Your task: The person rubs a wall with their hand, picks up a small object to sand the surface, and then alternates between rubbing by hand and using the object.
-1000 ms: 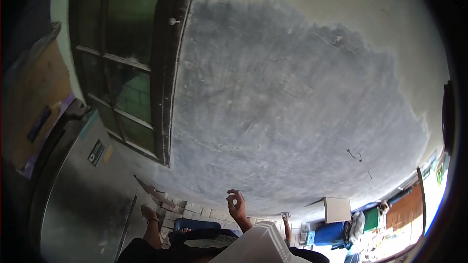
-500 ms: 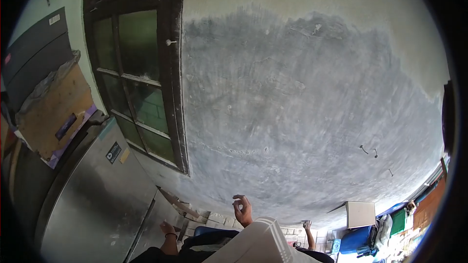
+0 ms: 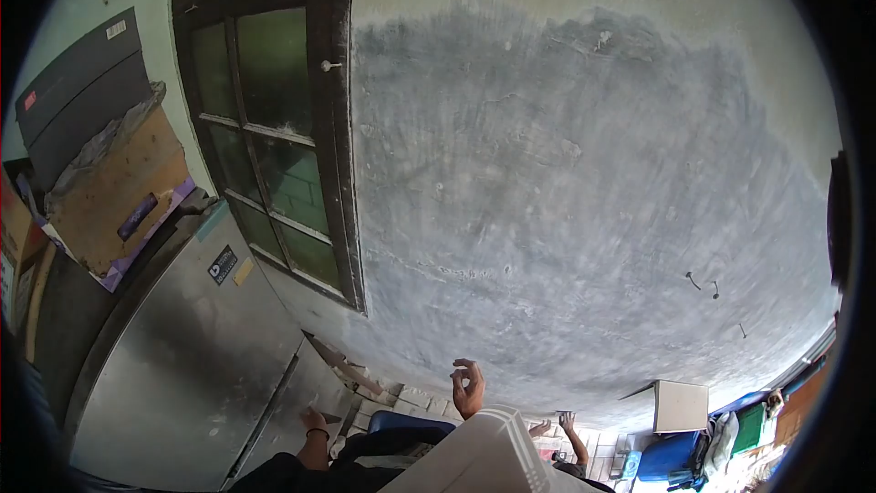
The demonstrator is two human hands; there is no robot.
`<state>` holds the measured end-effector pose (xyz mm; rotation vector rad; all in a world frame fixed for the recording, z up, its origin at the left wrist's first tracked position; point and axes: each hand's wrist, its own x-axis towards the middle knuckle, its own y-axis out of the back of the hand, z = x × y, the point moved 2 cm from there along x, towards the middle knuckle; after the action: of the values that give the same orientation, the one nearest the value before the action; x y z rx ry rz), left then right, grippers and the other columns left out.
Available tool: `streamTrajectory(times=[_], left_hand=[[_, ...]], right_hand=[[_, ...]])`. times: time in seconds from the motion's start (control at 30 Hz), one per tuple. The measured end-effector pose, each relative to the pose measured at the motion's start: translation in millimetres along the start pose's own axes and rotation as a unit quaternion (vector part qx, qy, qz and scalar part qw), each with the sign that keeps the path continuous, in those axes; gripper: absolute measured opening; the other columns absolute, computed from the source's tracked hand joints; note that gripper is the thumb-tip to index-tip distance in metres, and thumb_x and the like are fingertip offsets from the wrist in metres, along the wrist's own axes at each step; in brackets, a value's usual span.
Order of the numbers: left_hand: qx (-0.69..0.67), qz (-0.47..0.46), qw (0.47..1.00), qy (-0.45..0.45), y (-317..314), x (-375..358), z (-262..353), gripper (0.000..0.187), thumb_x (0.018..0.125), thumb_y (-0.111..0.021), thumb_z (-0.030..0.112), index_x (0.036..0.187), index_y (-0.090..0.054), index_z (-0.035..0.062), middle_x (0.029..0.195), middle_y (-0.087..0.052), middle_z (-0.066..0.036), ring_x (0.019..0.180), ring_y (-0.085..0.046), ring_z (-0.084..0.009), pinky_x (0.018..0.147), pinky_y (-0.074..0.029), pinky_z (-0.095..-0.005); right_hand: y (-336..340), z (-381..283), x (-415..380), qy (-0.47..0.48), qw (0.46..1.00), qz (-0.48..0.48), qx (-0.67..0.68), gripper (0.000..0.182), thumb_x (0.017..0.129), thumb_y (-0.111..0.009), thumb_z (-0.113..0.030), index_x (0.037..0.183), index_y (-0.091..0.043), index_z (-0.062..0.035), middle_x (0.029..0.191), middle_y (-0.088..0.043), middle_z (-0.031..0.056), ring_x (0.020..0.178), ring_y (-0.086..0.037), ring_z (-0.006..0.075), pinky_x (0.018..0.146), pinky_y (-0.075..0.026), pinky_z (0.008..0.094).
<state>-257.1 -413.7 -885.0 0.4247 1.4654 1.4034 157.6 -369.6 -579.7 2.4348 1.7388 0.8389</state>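
My right hand (image 3: 468, 390) is raised at the bottom middle, in front of the grey wall. Its thumb and index finger curve towards each other with a gap between them, and I see nothing held. My left hand (image 3: 316, 422), with a dark band at the wrist, is low beside the metal refrigerator (image 3: 173, 356). Its fingers look loosely apart; their tips are small and hard to make out. A white cap brim (image 3: 488, 456) covers part of the right forearm. Further right, another person's hands (image 3: 568, 424) are near the foot of the wall.
A patchy grey wall (image 3: 547, 201) fills most of the view, with nails (image 3: 714, 289) sticking out. A dark-framed window (image 3: 274, 146) is at left, beside cardboard boxes (image 3: 119, 192) on the refrigerator. A pale box (image 3: 681, 406) and a blue container (image 3: 664, 454) stand at lower right.
The view has shifted, so the wall and window appear farther right. My right hand keeps its curved shape. A second hand of the other person now shows beside the first.
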Motion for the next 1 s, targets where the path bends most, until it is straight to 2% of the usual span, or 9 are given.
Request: streamTrajectory(times=[0.03,0.07,0.1,0.17,0.3,0.37,0.6,0.87,1.0], left_hand=[[-0.229,0.043,0.970,0.065,4,-4,0,0.058,0.106,-0.046,0.030,0.147,-0.038,-0.0113,0.149,-0.041,-0.036,0.137,-0.045,-0.0454,0.121,-0.031,-0.0476],[-0.443,0.084,0.883,0.128,12,-10,2,0.059,0.105,-0.048,0.029,0.147,-0.038,-0.0110,0.149,-0.042,-0.036,0.137,-0.045,-0.0451,0.121,-0.031,-0.0480],[-0.443,0.083,0.883,0.130,13,-11,4,0.059,0.105,-0.048,0.029,0.147,-0.038,-0.0110,0.149,-0.042,-0.036,0.137,-0.045,-0.0451,0.121,-0.031,-0.0480],[-0.312,0.045,0.944,0.099,11,-2,8,0.061,0.103,-0.052,0.028,0.147,-0.036,-0.0110,0.148,-0.043,-0.035,0.137,-0.045,-0.0444,0.120,-0.032,-0.0485],[-0.412,-0.004,0.904,0.115,19,-22,23,0.063,0.103,-0.053,0.026,0.149,-0.032,-0.0119,0.148,-0.045,-0.034,0.138,-0.045,-0.0439,0.117,-0.036,-0.0483],[-0.413,0.089,0.898,0.119,16,-26,27,0.061,0.102,-0.055,0.024,0.148,-0.034,-0.0105,0.146,-0.048,-0.031,0.134,-0.049,-0.0439,0.114,-0.041,-0.0477],[-0.341,0.036,0.933,0.110,13,-28,20,0.055,0.103,-0.053,0.022,0.145,-0.038,-0.0090,0.145,-0.050,-0.029,0.131,-0.053,-0.0426,0.113,-0.042,-0.0471],[-0.598,0.004,0.774,0.210,-18,-22,-6,0.042,0.104,-0.051,0.021,0.139,-0.043,0.0001,0.134,-0.057,-0.027,0.118,-0.061,-0.0393,0.104,-0.048,-0.0489],[-0.514,0.094,0.841,0.138,-32,-22,-14,0.043,0.104,-0.051,0.019,0.141,-0.041,0.0001,0.132,-0.057,-0.026,0.118,-0.061,-0.0388,0.103,-0.048,-0.0482]], right_hand=[[0,0,-1,-0.001,1.000,0.003,-0.003,0.021,0.090,-0.059,0.002,0.110,-0.064,-0.0004,0.096,-0.068,0.0128,0.078,-0.071,0.0227,0.074,-0.053,0.0349],[1,0,-3,-0.002,1.000,0.004,-0.005,0.021,0.090,-0.059,0.002,0.110,-0.064,-0.0003,0.096,-0.068,0.0128,0.078,-0.071,0.0228,0.074,-0.053,0.0350],[1,0,-4,-0.003,1.000,0.003,-0.006,0.021,0.090,-0.059,0.002,0.110,-0.064,-0.0003,0.096,-0.068,0.0128,0.078,-0.071,0.0228,0.074,-0.053,0.0350],[1,3,-5,-0.021,1.000,0.004,0.013,0.021,0.089,-0.059,0.002,0.110,-0.064,-0.0006,0.097,-0.068,0.0125,0.077,-0.070,0.0226,0.073,-0.053,0.0344],[1,3,-3,-0.013,1.000,0.011,0.014,0.023,0.085,-0.058,0.005,0.107,-0.064,-0.0008,0.102,-0.068,0.0133,0.078,-0.068,0.0237,0.074,-0.053,0.0340],[1,3,-2,-0.014,1.000,0.013,0.014,0.023,0.085,-0.058,0.005,0.107,-0.064,-0.0010,0.102,-0.068,0.0131,0.077,-0.068,0.0232,0.074,-0.052,0.0338],[-3,5,0,-0.017,0.999,0.018,0.026,0.023,0.086,-0.058,0.004,0.107,-0.064,-0.0011,0.102,-0.068,0.0132,0.077,-0.069,0.0233,0.074,-0.053,0.0348],[-4,3,1,-0.008,1.000,0.003,0.014,0.023,0.090,-0.058,0.004,0.112,-0.062,0.0005,0.101,-0.067,0.0135,0.077,-0.068,0.0211,0.073,-0.054,0.0339],[-6,-1,4,-0.016,1.000,0.004,0.025,0.023,0.087,-0.058,0.004,0.109,-0.064,-0.0010,0.103,-0.068,0.0138,0.077,-0.069,0.0242,0.073,-0.053,0.0348]])
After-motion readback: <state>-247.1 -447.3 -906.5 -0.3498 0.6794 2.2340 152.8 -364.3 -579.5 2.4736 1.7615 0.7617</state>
